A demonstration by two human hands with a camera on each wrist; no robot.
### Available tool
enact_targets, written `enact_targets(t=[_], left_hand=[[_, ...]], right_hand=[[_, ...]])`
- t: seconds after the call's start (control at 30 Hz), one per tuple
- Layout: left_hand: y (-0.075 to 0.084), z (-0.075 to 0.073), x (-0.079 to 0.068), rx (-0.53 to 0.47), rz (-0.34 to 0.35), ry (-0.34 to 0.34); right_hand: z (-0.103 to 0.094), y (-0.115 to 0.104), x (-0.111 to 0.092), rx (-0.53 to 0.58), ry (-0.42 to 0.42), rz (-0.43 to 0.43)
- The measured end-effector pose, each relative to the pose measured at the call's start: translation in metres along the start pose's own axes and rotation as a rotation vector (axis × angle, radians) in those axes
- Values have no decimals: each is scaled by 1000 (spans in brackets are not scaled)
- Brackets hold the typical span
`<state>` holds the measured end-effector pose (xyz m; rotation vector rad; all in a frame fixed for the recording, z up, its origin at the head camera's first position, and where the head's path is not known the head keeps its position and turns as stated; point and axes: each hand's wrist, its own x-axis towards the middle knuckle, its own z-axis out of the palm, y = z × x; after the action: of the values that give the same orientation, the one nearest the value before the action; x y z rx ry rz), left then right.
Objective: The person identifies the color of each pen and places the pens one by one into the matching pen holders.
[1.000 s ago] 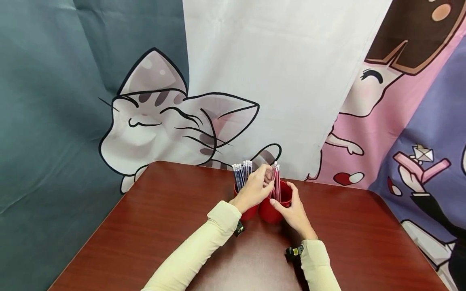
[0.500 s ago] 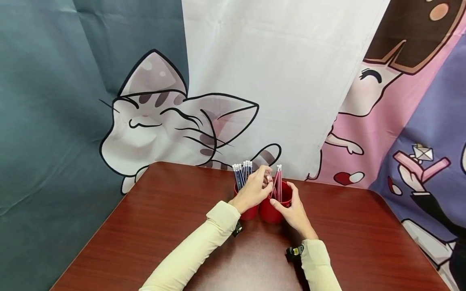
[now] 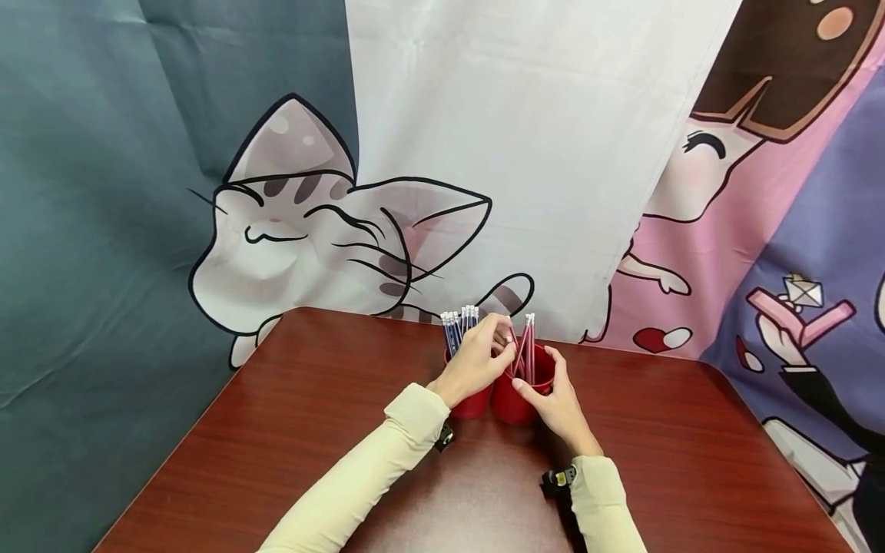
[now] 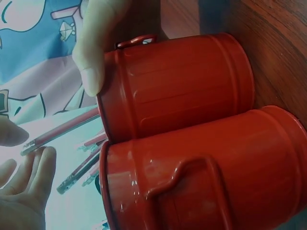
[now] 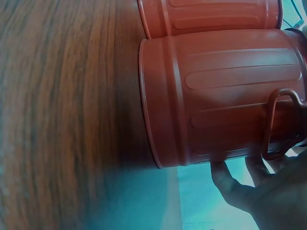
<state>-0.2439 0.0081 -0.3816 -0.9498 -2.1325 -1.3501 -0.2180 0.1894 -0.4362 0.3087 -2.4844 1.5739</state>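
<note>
Two red metal pencil cups stand side by side on the table. Dark blue pencils with white erasers fill the left cup; several red pencils stand in the right cup. My left hand hovers over the cups, thumb and fingers spread about the eraser end of a leaning red pencil. In the left wrist view the fingertips lie by that end, and the thumb looks apart from it. My right hand holds the right cup near its rim, thumb in front and fingers round the far side.
The brown wooden table carries both cups near its back edge. A printed cartoon curtain hangs directly behind. The left cup's wire handle sticks out from its side.
My left hand has drawn slightly left, its fingers loosening. The red pencils near it have dropped and spread, one leaning left in the right cup. My right hand has kept its place.
</note>
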Motion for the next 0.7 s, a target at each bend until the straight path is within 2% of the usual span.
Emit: enact_targets(t=[0.2,0.43,0.5,0.7], left_hand=[[-3,-10,-5,-3,-7,52],[-3,-26,-17,11,-1,84],[-3,-34,-24,23,-15,71],[-3,-73,-52,98,-78,-56]], right_hand=[[1,-8,-1,5,-8,11],[-2,24,9,59,-32,40],[-7,23,7,31,-35,37],[-33,22,-6,-134,49,13]])
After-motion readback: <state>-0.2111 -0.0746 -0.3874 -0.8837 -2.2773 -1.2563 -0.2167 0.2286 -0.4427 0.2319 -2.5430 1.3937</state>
